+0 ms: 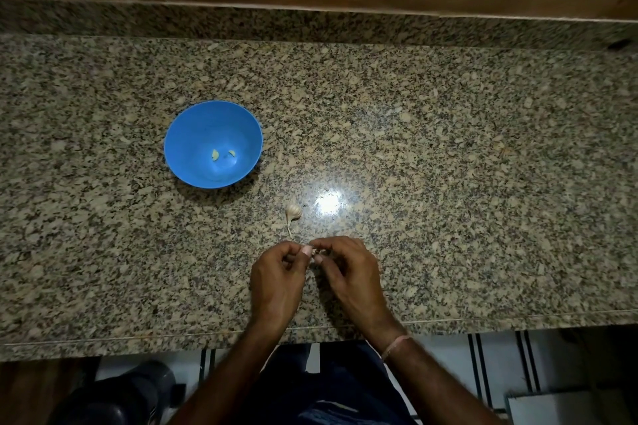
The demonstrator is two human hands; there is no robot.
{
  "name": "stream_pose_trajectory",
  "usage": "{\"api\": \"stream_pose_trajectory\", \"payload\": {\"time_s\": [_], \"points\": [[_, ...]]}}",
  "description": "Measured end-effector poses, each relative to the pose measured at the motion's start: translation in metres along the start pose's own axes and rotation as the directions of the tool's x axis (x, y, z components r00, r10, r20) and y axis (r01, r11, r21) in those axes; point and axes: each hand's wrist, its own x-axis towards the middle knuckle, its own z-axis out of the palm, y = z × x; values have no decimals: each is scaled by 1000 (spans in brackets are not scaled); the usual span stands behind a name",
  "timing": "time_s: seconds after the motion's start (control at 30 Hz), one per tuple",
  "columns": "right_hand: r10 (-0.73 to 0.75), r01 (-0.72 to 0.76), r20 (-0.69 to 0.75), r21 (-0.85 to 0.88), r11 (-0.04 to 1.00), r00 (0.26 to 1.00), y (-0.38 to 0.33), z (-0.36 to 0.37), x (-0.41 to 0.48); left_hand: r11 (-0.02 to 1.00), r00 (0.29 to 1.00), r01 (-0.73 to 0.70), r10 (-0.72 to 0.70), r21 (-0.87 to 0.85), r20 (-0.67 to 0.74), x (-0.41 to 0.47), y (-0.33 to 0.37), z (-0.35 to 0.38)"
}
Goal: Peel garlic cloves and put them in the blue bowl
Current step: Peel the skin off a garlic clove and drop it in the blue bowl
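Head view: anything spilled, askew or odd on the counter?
Nothing stands out. The blue bowl sits upright holding two peeled cloves; the garlic bulb lies on the counter; left hand and right hand pinch one clove.

Upright blue bowl (193, 134) with two peeled cloves (215, 155) inside; pale, stemmed garlic bulb (294, 211) nearby.

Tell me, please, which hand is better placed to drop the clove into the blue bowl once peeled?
Probably the left hand: the blue bowl sits to its side, up and left, while the right hand would have to cross over it. Both pinch the clove now.
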Motion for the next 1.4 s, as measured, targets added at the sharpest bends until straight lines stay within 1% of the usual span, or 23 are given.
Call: {"api": "stream_pose_trajectory", "payload": {"time_s": [0.1,0.2,0.27,0.33,0.4,0.47,0.53,0.57,0.63,0.67,0.7,0.77,0.83,0.97,1.07,1.17,1.33,1.4], "points": [[116,-115,11,202,972,993,-4,0,2,998,1000,-18,16,56,22,-1,4,0],[136,-138,27,259,956,990,-3,-1,4,996,999,-34,32,87,31,-2,6,-1],[147,-155,49,281,947,988,-2,-2,4,997,998,-38,35,73,44,-1,5,-2],[151,-159,51,283,946,987,-2,-2,4,1000,998,-19,20,-6,67,1,2,-2],[149,-155,43,283,947,988,-2,-2,4,984,992,48,-28,-171,120,1,1,-1],[148,-154,42,286,946,988,-2,-3,4,935,979,139,-79,-325,190,1,3,0],[145,-152,48,292,944,988,-2,-3,4,915,972,171,-95,-365,217,0,3,-1],[142,-152,54,297,943,988,-2,-3,3,931,975,154,-87,-332,206,1,3,-1],[133,-146,65,307,940,989,-2,-3,2,987,988,53,-29,-154,154,1,2,-3],[128,-143,69,312,939,989,-2,-3,2,998,992,-6,13,-57,124,1,5,-5],[125,-143,75,319,937,989,-2,-4,2,998,993,-56,55,9,100,1,8,-5],[123,-145,88,323,935,988,-3,-5,4,988,989,-129,122,79,87,-1,12,-6],[124,-146,91,304,941,988,-3,-5,6,975,981,-182,172,129,88,-1,13,-7],[159,-174,81,253,952,984,-1,-3,6,950,974,-222,204,222,100,0,10,-4],[236,-241,49,278,930,970,4,-3,7,931,965,-261,240,254,110,-1,5,-2],[284,-288,59,316,904,957,6,-3,6,927,960,-279,266,250,85,-2,2,-4],[312,-333,119,373,866,943,1,-4,7,857,911,-400,410,324,40,-2,5,-7],[295,-322,131,345,882,947,0,-2,9,825,893,-430,449,365,38,-1,3,-10]]}}
